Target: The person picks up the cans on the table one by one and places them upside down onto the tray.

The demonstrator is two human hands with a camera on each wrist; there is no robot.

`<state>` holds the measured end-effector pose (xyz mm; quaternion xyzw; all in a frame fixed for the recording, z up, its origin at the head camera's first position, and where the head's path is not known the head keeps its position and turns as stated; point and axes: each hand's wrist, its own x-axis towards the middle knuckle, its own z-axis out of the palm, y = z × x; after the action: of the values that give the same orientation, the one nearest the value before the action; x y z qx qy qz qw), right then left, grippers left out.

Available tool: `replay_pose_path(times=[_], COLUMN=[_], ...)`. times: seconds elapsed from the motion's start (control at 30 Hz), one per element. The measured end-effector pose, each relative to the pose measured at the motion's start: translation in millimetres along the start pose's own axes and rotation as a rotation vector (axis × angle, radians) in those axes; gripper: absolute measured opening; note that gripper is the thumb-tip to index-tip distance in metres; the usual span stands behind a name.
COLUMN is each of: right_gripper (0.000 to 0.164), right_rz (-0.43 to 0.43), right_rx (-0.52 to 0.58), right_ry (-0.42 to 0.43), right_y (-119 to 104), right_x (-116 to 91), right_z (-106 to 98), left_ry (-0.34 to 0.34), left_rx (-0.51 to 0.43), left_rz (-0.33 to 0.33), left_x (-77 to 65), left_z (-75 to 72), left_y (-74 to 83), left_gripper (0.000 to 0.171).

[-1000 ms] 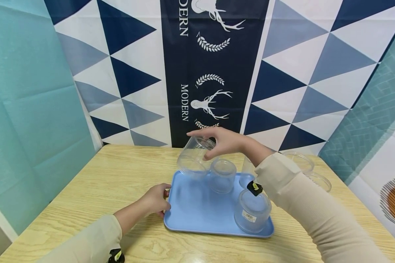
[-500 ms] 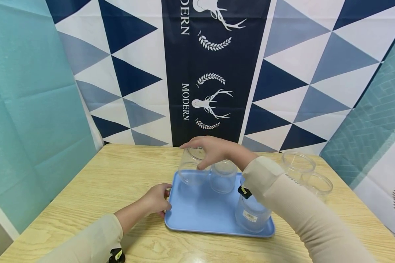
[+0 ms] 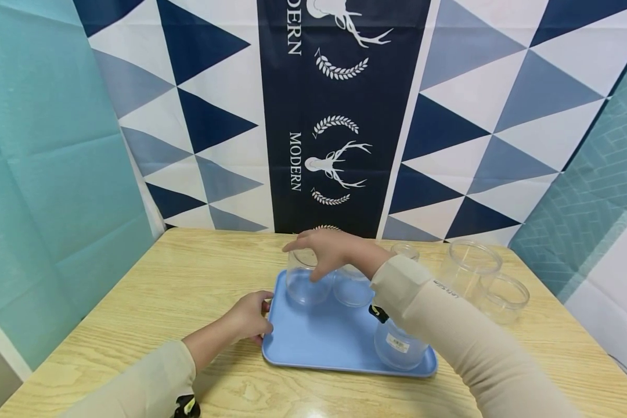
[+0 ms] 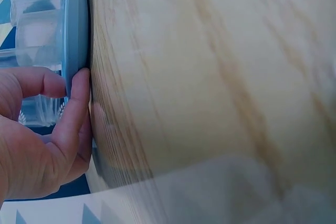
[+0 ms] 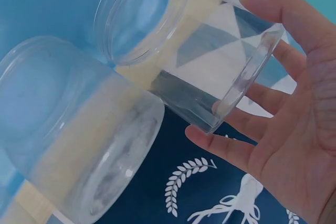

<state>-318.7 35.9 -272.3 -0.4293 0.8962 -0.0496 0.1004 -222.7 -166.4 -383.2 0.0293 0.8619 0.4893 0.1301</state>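
Note:
My left hand (image 3: 248, 318) pinches the left edge of a blue tray (image 3: 319, 342); in the left wrist view, the thumb and fingers meet at the tray's rim (image 4: 79, 30). My right hand (image 3: 328, 251) grips a clear plastic jar (image 3: 305, 293) from above, over the tray's far left corner. In the right wrist view the fingers curl around the base of this jar (image 5: 210, 56), and its threaded mouth faces down toward the tray. A second upturned clear jar (image 5: 84, 124) stands close beside it. A labelled clear jar (image 3: 397, 349) sits at the tray's near right corner, partly behind the right sleeve.
To the right of the tray, a large clear jar (image 3: 467, 267) and a smaller one (image 3: 504, 299) stand mouth up on the wooden table (image 3: 188, 273). Another clear rim (image 3: 404, 251) shows behind the right forearm. A patterned cloth (image 3: 214, 116) hangs behind the table.
My right hand has lowered the clear jar from a tilt above the tray's far left corner down to the tray, more upright. My left hand stays on the tray's edge.

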Motion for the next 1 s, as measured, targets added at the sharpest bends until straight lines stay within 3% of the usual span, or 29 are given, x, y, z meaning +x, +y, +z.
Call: replay_pose_path(times=[0.3,1.0], right_gripper=[0.076,0.077], right_rz=[0.013,0.039], right_rx=[0.022,-0.068], right_ry=[-0.036,-0.037], right_y=[-1,-10], right_x=[10,18], right_z=[12,20], left_ry=[0.0,0.009], left_rx=[-0.003,0.017], left_rz=[-0.002,-0.011], left_x=[-0.2,-1.5], left_z=[0.0,0.4], left_y=[0.2,1.1], left_gripper=[0.08,0.08])
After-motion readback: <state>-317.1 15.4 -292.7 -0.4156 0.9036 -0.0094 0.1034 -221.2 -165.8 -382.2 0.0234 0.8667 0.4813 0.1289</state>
